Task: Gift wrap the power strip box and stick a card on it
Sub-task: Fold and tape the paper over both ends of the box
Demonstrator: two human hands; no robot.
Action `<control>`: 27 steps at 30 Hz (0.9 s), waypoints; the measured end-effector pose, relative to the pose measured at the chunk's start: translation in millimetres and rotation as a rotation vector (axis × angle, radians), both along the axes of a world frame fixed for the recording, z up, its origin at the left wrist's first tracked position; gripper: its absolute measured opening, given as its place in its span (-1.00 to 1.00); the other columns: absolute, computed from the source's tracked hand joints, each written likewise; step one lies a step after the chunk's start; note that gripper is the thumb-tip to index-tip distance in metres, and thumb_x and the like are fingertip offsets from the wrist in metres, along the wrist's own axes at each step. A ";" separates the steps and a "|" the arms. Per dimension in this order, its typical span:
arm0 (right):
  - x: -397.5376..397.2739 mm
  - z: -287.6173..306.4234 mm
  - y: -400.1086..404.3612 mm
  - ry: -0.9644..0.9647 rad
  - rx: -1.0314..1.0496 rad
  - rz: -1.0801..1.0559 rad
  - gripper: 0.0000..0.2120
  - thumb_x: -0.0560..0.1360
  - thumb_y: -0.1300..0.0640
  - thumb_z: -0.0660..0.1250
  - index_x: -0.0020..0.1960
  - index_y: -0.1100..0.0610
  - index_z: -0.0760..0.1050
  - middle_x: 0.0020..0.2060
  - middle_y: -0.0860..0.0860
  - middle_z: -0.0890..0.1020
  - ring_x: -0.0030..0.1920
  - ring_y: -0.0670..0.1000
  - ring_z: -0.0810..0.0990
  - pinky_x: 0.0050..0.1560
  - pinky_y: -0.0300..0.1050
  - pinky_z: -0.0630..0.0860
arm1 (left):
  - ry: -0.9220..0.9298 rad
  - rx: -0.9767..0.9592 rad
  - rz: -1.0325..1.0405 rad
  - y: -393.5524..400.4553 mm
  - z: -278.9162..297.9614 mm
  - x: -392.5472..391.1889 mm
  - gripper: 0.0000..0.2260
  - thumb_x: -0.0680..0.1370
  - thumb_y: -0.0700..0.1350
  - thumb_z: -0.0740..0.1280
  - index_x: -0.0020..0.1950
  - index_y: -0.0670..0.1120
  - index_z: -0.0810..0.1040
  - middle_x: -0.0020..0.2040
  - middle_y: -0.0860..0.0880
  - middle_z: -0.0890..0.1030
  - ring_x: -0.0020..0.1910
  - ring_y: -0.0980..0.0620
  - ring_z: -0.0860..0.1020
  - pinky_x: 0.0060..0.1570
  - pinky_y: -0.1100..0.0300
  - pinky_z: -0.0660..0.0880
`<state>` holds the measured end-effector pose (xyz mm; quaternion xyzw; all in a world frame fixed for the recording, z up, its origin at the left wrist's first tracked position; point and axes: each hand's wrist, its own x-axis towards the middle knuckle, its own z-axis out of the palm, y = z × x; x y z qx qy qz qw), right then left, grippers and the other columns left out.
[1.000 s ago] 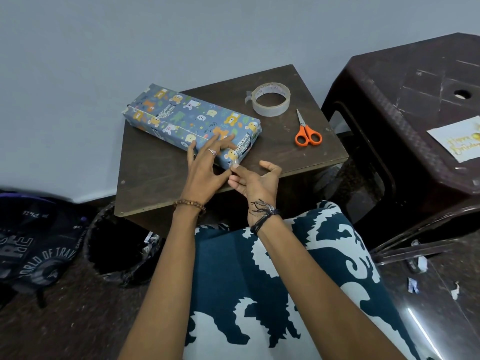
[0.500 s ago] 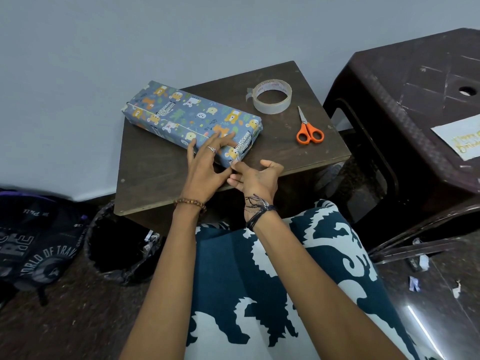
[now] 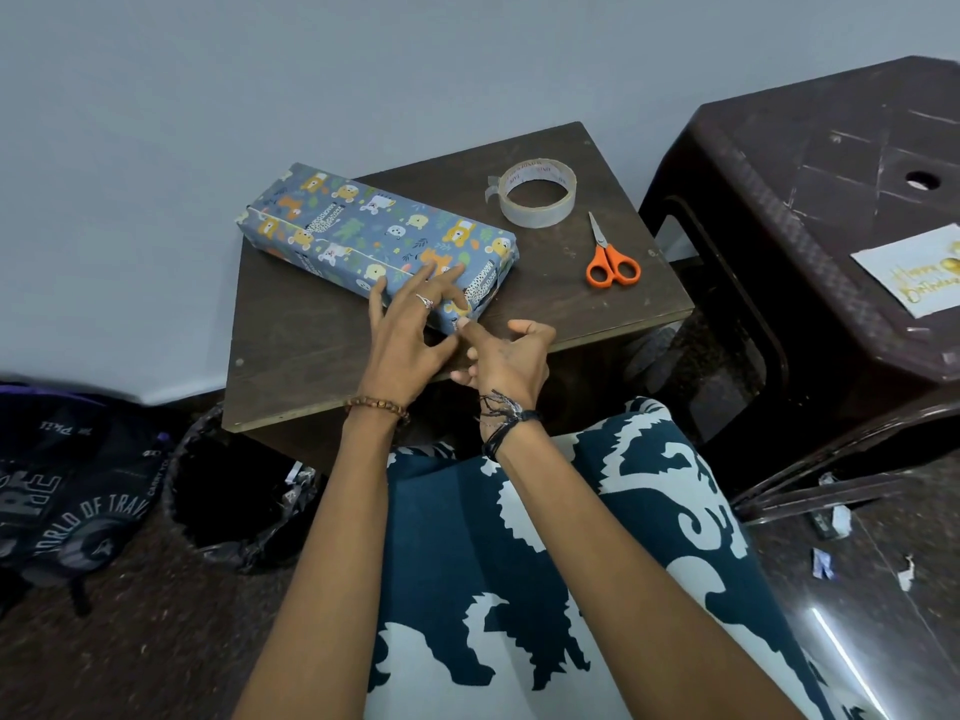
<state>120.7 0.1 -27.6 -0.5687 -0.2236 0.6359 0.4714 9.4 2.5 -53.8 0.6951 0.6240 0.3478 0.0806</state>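
Lying diagonally on the small brown table (image 3: 311, 356), the wrapped box (image 3: 363, 236) is covered in blue animal-print paper, far corner hanging past the table's back-left edge. Left hand (image 3: 405, 340) is resting on the box's near end, fingers straight and spread flat on top. Right hand (image 3: 506, 356) is sitting at the near end corner, index fingertip touching the folded end flap, other fingers loosely curled; cannot tell if it is pinching anything. Tape roll (image 3: 537, 192) and orange scissors (image 3: 610, 257) are lying on the table right of the box, apart from it. Birthday card (image 3: 914, 270) is lying on the dark plastic stool (image 3: 779, 210) further right. Black-lined bin (image 3: 234, 501) is standing on the floor at left.
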 end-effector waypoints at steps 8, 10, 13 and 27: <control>-2.9 -4.8 0.4 -0.091 0.020 0.022 -0.69 0.41 0.21 0.45 -0.33 0.12 0.33 -0.47 0.06 0.46 -0.74 -0.16 0.35 -0.58 -0.22 0.50 | 0.095 -0.012 -0.012 0.5 -1.0 -1.8 -0.58 0.39 -0.11 0.29 0.24 -0.14 0.50 0.39 -0.03 0.40 0.43 0.11 0.20 0.41 -0.05 -0.15; -3.5 -4.4 -0.3 -0.071 0.027 0.003 -0.75 0.41 0.23 0.45 -0.30 0.12 0.38 -0.48 0.05 0.46 -0.73 -0.16 0.36 -0.59 -0.25 0.48 | 0.120 -0.015 -0.016 0.2 0.2 -1.5 -0.60 0.39 -0.10 0.28 0.22 -0.15 0.51 0.40 -0.03 0.40 0.44 0.08 0.20 0.42 -0.09 -0.13; -4.1 -3.9 -2.6 -0.064 0.029 -0.009 -0.85 0.42 0.24 0.45 -0.21 0.17 0.48 -0.48 0.04 0.47 -0.72 -0.16 0.38 -0.58 -0.27 0.49 | 0.133 0.004 -0.038 -0.3 2.6 -1.8 -0.71 0.38 -0.15 0.30 0.09 -0.14 0.54 0.38 -0.04 0.42 0.42 0.06 0.20 0.40 -0.18 -0.07; -8.6 -8.8 -1.0 -0.109 0.045 0.035 -0.78 0.46 0.20 0.41 0.10 0.17 0.57 -0.45 0.02 0.47 -0.70 -0.17 0.41 -0.42 -0.09 0.60 | 0.149 0.012 -0.037 -1.8 4.4 0.8 -0.73 0.39 -0.21 0.36 0.09 -0.17 0.55 0.35 -0.09 0.45 0.42 -0.03 0.24 0.37 -0.24 -0.02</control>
